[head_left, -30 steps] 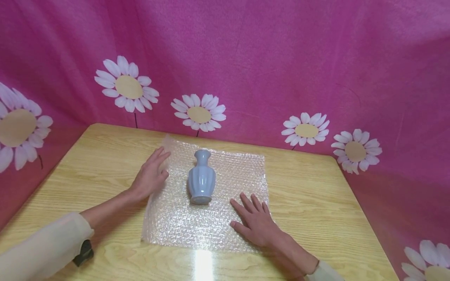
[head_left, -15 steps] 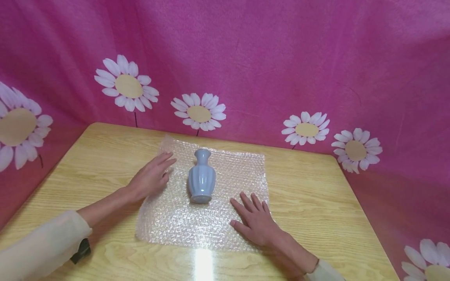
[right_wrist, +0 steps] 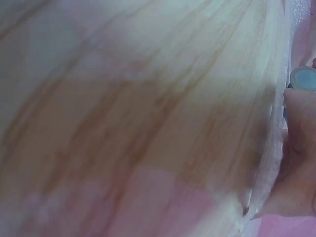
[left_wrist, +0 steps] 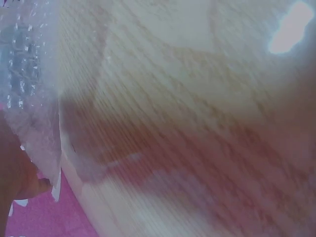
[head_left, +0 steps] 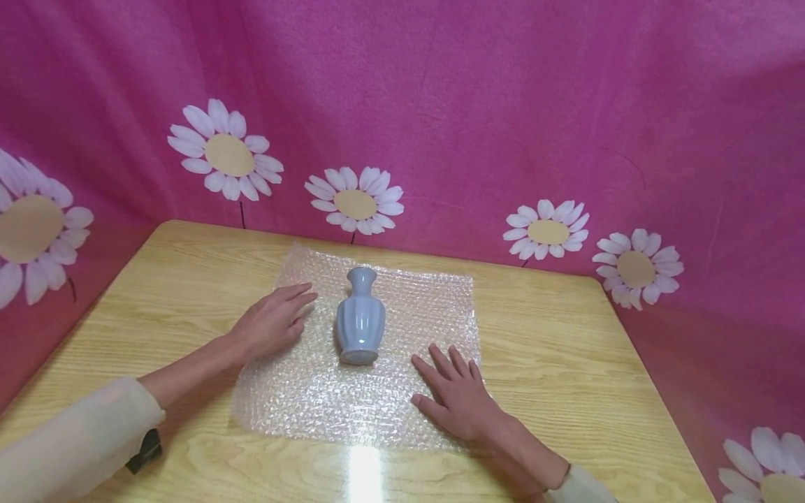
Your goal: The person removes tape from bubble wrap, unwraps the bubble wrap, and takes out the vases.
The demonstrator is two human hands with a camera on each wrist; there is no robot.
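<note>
A pale blue ribbed vase (head_left: 360, 318) stands upright in the middle of a clear bubble wrap sheet (head_left: 327, 398) spread on the wooden table (head_left: 566, 335). My left hand (head_left: 277, 318) lies flat on the sheet's left part, fingers straight, just left of the vase. On the sheet's right front part my right hand (head_left: 455, 395) presses flat with fingers spread. The left wrist view shows blurred table grain and an edge of the bubble wrap (left_wrist: 24, 74). A bit of the vase (right_wrist: 302, 78) shows at the right edge of the right wrist view.
A pink cloth backdrop (head_left: 440, 105) printed with white daisies rises close behind the table and along both sides. Bare wood lies left, right and in front of the sheet. A light glare (head_left: 365, 475) marks the front edge.
My left hand has slid right and flattened the sheet's raised left edge down onto the table, ending closer to the vase. The right hand and vase have stayed put.
</note>
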